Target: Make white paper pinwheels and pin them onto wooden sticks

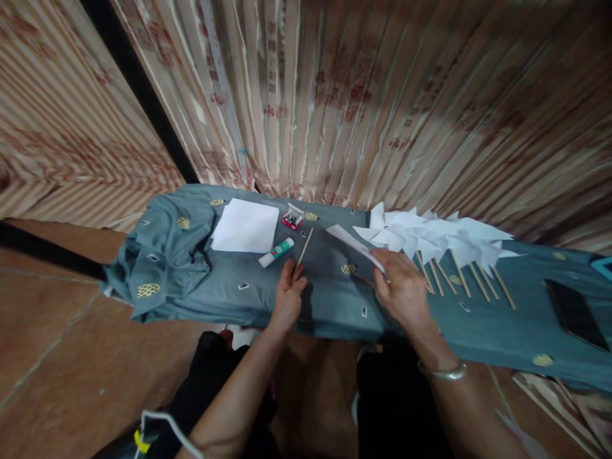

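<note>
My left hand [289,294] is closed on the lower end of a thin wooden stick [305,247], which points up and away over the cloth. In my right hand [402,290] is a piece of white paper [351,241], seen nearly edge-on and reaching left from the fingers. A glue stick [276,252] with a green and white label lies just beyond my left hand. Past it stands a small open red box [292,218] of small shiny pieces. Several white paper pinwheels [411,233] on wooden sticks lie overlapping, beyond and right of my right hand.
A stack of white paper [246,226] lies on the left of the grey-green cloth [329,306], which is bunched up at its left end. Toward the right edge lies a dark phone [576,312]. A striped curtain [315,95] hangs close behind the surface.
</note>
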Demonstrator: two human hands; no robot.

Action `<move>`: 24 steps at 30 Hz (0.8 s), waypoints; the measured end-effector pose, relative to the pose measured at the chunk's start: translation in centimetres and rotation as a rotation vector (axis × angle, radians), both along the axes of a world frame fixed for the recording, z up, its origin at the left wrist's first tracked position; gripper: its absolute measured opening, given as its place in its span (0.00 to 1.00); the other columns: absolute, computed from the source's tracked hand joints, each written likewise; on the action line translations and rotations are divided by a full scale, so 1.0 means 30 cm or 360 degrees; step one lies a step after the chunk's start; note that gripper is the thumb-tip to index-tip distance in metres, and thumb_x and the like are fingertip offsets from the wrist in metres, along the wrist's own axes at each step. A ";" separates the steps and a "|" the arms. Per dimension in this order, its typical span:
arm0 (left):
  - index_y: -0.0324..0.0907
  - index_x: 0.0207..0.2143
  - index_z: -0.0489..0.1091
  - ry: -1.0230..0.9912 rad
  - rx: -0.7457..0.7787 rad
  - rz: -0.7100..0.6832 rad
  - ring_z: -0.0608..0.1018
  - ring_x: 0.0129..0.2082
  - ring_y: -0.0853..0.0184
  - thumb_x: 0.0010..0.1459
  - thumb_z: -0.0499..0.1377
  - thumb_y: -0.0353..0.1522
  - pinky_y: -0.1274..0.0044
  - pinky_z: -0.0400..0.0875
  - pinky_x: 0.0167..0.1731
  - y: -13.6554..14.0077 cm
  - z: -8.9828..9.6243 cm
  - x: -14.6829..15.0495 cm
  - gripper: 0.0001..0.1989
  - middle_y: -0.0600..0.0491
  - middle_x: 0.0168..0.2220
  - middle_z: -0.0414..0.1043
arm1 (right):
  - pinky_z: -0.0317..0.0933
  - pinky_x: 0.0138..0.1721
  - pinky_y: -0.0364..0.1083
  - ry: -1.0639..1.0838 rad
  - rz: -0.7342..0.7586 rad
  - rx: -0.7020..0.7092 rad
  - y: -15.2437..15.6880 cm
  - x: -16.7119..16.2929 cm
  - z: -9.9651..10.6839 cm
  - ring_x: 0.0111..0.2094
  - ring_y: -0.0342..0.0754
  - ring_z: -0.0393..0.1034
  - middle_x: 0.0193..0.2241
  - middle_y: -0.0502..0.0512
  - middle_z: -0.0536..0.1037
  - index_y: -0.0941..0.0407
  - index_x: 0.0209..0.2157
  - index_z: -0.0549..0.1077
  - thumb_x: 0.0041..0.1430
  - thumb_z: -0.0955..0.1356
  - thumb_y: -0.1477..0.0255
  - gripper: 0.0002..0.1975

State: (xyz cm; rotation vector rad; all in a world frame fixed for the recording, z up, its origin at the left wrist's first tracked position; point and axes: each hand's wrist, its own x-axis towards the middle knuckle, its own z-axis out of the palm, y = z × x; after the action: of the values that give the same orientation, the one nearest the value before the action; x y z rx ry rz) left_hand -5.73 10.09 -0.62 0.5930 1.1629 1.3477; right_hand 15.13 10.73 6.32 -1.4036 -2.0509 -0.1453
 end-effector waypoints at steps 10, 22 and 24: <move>0.44 0.59 0.64 0.1294 0.0642 -0.0135 0.61 0.66 0.57 0.57 0.55 0.27 0.60 0.57 0.63 -0.045 -0.011 -0.052 0.26 0.44 0.66 0.57 | 0.68 0.54 0.59 -0.0287 0.0530 -0.0418 -0.127 -0.092 -0.211 0.51 0.59 0.69 0.50 0.66 0.76 0.58 0.53 0.71 0.55 0.63 0.82 0.23; 0.45 0.54 0.70 0.2014 0.0948 -0.0790 0.67 0.61 0.53 0.54 0.55 0.25 0.48 0.46 0.63 -0.052 -0.013 -0.057 0.24 0.45 0.56 0.72 | 0.65 0.56 0.60 0.0274 0.0441 -0.0544 -0.092 0.010 -0.233 0.54 0.54 0.69 0.51 0.60 0.76 0.53 0.48 0.76 0.62 0.60 0.78 0.18; 0.45 0.51 0.72 0.2059 0.0958 -0.0769 0.72 0.57 0.55 0.55 0.55 0.25 0.48 0.46 0.63 -0.033 -0.012 -0.062 0.21 0.46 0.53 0.75 | 0.66 0.54 0.58 0.0335 0.0477 -0.0576 -0.080 0.019 -0.220 0.51 0.53 0.71 0.47 0.58 0.79 0.52 0.45 0.77 0.63 0.60 0.77 0.17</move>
State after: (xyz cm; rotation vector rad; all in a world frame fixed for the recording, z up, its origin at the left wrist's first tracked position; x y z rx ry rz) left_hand -7.60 9.11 -0.99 2.2351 1.3947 0.7841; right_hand 15.71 8.32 -0.26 -1.2293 -2.1472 0.5013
